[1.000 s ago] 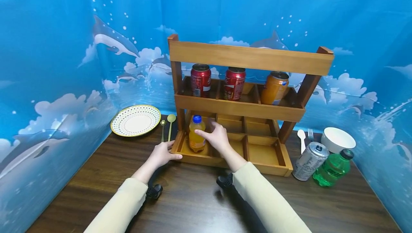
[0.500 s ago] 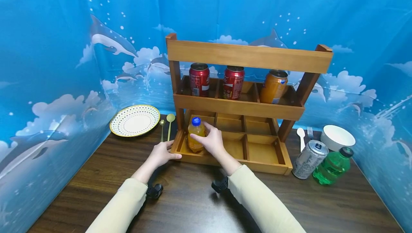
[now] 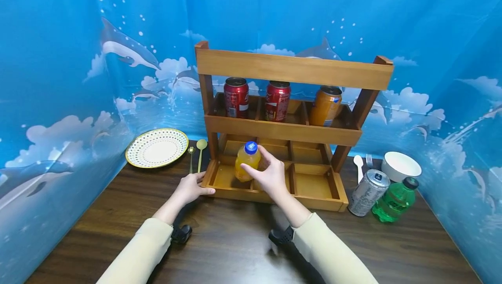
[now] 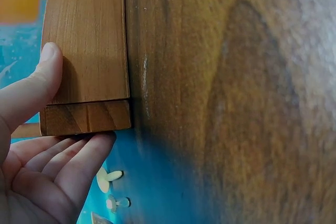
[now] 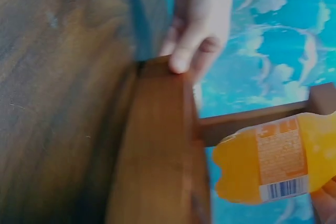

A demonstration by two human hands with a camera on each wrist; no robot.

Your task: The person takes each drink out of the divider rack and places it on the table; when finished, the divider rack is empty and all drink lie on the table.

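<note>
In the head view my right hand (image 3: 272, 176) holds a small bottle of orange soda (image 3: 246, 164) with a blue cap, thumb on the near side and fingers at the far side. The right wrist view shows the bottle's label and barcode (image 5: 283, 188) and its bumpy base, raised off the shelf. My left hand (image 3: 191, 189) grips the front left corner of a two-tier wooden rack (image 3: 278, 130). Up close in the left wrist view, the thumb of that hand (image 4: 47, 177) presses the front board (image 4: 86, 51) while the fingers lie against the end.
Two red cans (image 3: 236, 98) (image 3: 277, 102) and an orange can (image 3: 326, 106) stand on the upper tier. Left of the rack are a plate (image 3: 157, 148) and a spoon (image 3: 201, 144). To the right: a silver can (image 3: 368, 193), a green bottle (image 3: 394, 201), a white bowl (image 3: 401, 166), a white spoon (image 3: 358, 166), a fork (image 3: 369, 160).
My right hand has closed round the orange soda bottle, then lifted it and carried it to the right out of the lower left compartment. My left hand stays on the rack's corner.
</note>
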